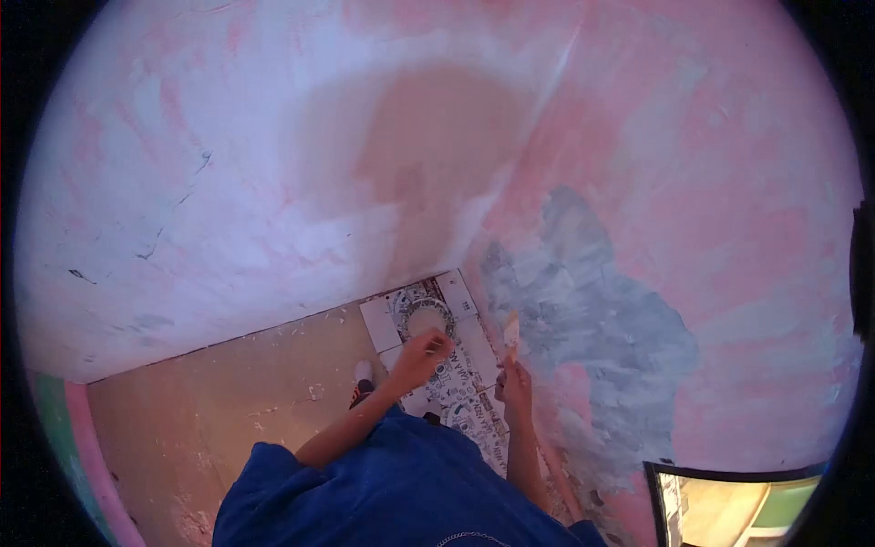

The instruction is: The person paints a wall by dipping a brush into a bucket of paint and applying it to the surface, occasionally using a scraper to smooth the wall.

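Observation:
My right hand [516,383] is closed round the handle of a small flat scraper [512,335], its pale blade pointing up beside the right wall. To the left, my left hand [424,357] has its fingers curled together over the near edge of a round container [428,319]; what they hold, if anything, is too small to make out. The container stands on a printed white sheet [460,387] in the corner. A grey patch [602,319] covers part of the pink right wall.
The whitish left wall [200,201] has thin cracks and bears a large shadow. Brown floor [237,392] with specks lies at the lower left, near a shoe [362,387]. A dark-framed panel [747,510] stands at the lower right.

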`<state>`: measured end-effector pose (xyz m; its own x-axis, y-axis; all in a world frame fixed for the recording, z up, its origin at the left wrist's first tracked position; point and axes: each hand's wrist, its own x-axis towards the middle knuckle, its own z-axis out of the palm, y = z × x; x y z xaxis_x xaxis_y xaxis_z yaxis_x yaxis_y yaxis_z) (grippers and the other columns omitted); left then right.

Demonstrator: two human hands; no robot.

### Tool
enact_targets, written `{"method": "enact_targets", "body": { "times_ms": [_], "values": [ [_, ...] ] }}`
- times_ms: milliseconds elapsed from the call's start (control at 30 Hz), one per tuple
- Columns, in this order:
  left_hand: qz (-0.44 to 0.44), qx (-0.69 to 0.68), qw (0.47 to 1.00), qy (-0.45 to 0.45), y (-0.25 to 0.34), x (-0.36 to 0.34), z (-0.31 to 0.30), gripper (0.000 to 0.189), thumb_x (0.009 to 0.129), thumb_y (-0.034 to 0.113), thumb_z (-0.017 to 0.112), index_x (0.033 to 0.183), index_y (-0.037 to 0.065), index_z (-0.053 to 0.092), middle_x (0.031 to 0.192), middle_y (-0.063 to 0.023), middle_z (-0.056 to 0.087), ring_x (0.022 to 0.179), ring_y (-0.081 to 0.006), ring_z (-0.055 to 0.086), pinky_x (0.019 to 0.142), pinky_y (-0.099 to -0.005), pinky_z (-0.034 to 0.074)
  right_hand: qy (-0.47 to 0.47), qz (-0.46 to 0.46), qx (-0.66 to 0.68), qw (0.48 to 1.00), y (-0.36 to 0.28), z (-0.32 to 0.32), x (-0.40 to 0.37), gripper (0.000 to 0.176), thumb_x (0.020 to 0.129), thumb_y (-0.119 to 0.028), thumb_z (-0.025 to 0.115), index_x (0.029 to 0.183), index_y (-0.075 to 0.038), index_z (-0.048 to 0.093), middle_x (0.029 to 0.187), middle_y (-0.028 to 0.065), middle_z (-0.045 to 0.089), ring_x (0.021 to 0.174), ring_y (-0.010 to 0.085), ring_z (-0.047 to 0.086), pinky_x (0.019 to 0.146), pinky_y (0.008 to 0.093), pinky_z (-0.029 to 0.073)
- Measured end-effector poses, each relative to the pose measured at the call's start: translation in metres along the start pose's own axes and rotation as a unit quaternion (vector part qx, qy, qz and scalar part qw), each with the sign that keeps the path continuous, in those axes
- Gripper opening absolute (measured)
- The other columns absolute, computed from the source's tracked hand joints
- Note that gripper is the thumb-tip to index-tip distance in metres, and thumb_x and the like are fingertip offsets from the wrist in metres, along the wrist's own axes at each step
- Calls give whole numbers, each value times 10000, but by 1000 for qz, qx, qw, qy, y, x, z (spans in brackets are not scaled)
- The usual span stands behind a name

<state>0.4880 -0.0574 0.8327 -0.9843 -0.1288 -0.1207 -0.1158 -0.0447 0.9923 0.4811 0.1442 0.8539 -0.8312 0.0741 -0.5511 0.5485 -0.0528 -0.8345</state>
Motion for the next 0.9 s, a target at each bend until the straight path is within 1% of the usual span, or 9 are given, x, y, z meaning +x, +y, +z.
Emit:
{"method": "enact_targets", "body": {
  "times_ms": [133,300,367,400,467,567,667,767,900],
  "values": [
    [48,138,984,-97,23,-7,35,281,896,249,532,800,-6,597,735,-78,618,670,-135,576,625,-279,458,-51,-29,108,992,-20,12,-9,320,926,-347,450,881,-39,525,530,-53,322,394,47,265,367,215,201],
    [117,65,989,-66,42,-1,-6,228,889,215,545,875,0,622,781,-84,627,669,-127,569,621,-263,454,-60,-73,118,989,-12,28,-10,239,913,-279,500,857,-47,523,534,-47,370,403,42,318,371,207,241],
    [-81,-10,991,-109,17,6,-48,280,900,242,525,879,-20,623,757,-82,625,647,-126,560,626,-256,450,-40,-71,114,990,-3,38,-4,217,905,-261,519,860,-49,516,536,-41,388,404,43,339,369,206,253],
    [-83,-9,990,-114,14,5,-62,280,900,242,525,879,-20,623,757,-82,625,647,-126,560,626,-256,450,-24,-72,108,991,0,43,-3,198,897,-244,537,862,-51,508,538,-35,406,406,44,360,367,204,265],
    [36,72,996,41,7,1,-90,368,919,302,485,807,-23,616,732,-66,604,710,-123,574,655,-266,457,-13,-82,85,993,1,59,-5,197,891,-245,546,871,-54,500,542,-28,420,405,47,369,363,207,271],
    [-27,56,991,122,-7,-10,-142,364,918,291,483,813,-31,615,635,-44,574,625,-109,541,633,-238,437,-3,-76,52,996,0,78,-3,180,881,-225,562,903,-61,490,541,-23,424,395,53,365,353,209,263],
    [-139,19,982,125,-21,-10,-186,310,900,271,509,826,-9,618,668,-34,577,656,-110,553,654,-236,442,1,-44,46,998,1,95,3,169,878,-210,565,925,-68,488,536,-25,412,385,53,347,345,208,248],
    [-113,-56,978,164,-14,-1,-194,343,889,290,518,747,-3,625,611,-24,562,624,-116,545,609,-255,431,21,-18,48,998,3,118,4,172,880,-225,560,916,-72,490,537,-25,413,385,51,349,343,209,246],
    [-67,37,994,82,-40,24,-218,344,892,284,508,737,-7,607,641,-27,570,634,-119,545,584,-265,425,85,-16,8,996,10,144,5,175,880,-244,557,892,-79,499,550,-24,430,389,52,371,343,215,255]
  ]
}}
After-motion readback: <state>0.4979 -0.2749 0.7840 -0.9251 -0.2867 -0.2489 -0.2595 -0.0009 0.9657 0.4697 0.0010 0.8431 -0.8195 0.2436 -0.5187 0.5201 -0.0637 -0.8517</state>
